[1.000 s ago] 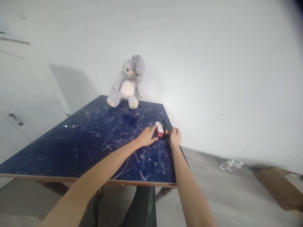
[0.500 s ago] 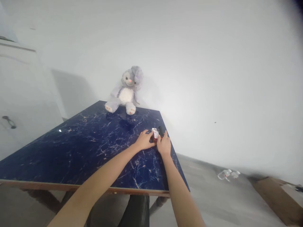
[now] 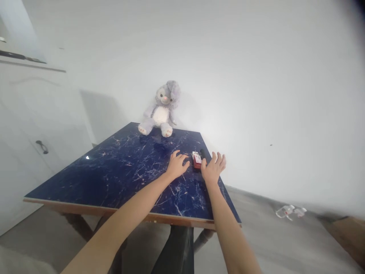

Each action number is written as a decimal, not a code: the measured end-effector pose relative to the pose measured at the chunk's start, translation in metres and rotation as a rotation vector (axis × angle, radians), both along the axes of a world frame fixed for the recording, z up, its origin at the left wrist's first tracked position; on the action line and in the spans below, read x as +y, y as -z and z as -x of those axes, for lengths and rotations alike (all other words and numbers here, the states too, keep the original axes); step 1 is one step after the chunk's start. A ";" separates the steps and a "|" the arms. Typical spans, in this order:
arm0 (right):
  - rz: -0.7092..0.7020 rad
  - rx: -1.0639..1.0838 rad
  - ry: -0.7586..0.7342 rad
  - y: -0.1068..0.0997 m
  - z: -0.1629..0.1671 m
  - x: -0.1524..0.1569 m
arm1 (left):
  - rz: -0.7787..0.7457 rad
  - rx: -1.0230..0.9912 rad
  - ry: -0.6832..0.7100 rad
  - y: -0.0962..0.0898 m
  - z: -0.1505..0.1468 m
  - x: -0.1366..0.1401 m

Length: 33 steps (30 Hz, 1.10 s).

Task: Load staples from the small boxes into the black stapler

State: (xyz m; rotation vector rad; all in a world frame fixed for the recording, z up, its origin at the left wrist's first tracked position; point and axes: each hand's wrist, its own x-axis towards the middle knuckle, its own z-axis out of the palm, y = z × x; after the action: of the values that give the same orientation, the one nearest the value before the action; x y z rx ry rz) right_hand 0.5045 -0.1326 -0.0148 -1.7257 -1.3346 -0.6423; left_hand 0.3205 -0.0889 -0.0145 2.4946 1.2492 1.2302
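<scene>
A small red and white box (image 3: 197, 160) lies near the right side of the blue marbled table (image 3: 114, 175). Just left of it is my left hand (image 3: 177, 165), fingers spread and holding nothing. On the box's other side my right hand (image 3: 213, 168) is open, its fingers apart near the table's right edge; its thumb is close to the box, and I cannot tell whether they touch. Behind the box and partly hidden by my right hand is a small black object (image 3: 203, 153), its kind unclear.
A grey-lilac plush toy (image 3: 161, 110) sits at the table's far edge against the white wall (image 3: 242, 95). At the left stands a white cabinet (image 3: 42, 114) with a dark handle. Clear plastic items (image 3: 286, 212) and a brown cardboard piece (image 3: 349, 236) are on the floor at right.
Both hands have let go of the box and moved apart, left hand to the left, right hand to the right. The box stays on the table. The camera view has shifted a little.
</scene>
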 end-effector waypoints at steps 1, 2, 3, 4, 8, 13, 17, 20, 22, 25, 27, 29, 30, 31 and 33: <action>0.019 -0.041 -0.024 -0.003 0.007 -0.002 | -0.029 0.017 0.001 0.000 0.013 0.000; 0.041 -0.094 -0.065 -0.005 0.015 -0.005 | -0.060 0.039 0.005 -0.001 0.028 0.000; 0.068 -0.154 -0.121 -0.007 0.024 -0.006 | -0.091 0.071 0.023 -0.002 0.044 0.001; 0.097 -0.219 -0.195 -0.008 0.034 -0.008 | -0.118 0.120 0.067 -0.003 0.061 0.002; 0.218 -0.471 -0.586 -0.007 0.078 -0.009 | -0.144 0.409 0.408 -0.009 0.112 0.003; 0.101 -0.442 -0.571 -0.007 0.143 0.023 | -0.267 0.357 0.163 -0.007 0.137 0.013; 0.146 -0.421 -0.638 -0.005 0.194 0.062 | -0.273 0.248 -0.069 0.000 0.163 0.029; 0.414 -0.347 -0.798 0.008 0.209 0.076 | -0.066 0.230 -0.090 0.006 0.183 0.041; 0.537 -0.181 -0.795 0.019 0.205 0.078 | 0.025 0.209 -0.088 0.008 0.190 0.046; 0.592 -0.067 -0.770 0.029 0.192 0.074 | 0.030 0.154 -0.115 0.009 0.189 0.047; 0.597 -0.060 -0.773 0.030 0.186 0.072 | 0.008 0.113 -0.141 0.008 0.185 0.045; 0.596 -0.042 -0.776 0.029 0.183 0.071 | -0.023 0.095 -0.161 0.007 0.182 0.041; 0.595 -0.032 -0.778 0.028 0.183 0.071 | -0.041 0.110 -0.159 0.007 0.181 0.039; 0.595 -0.024 -0.783 0.026 0.183 0.071 | -0.062 0.142 -0.149 0.006 0.180 0.037; 0.598 -0.014 -0.798 0.024 0.182 0.070 | -0.118 0.227 -0.125 0.006 0.177 0.033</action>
State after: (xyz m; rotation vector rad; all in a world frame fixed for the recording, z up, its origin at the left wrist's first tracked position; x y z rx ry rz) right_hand 0.3222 -0.0621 -0.0383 -1.4028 -2.1806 0.2262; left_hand 0.1431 -0.0557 -0.0203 2.7438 1.4429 1.0993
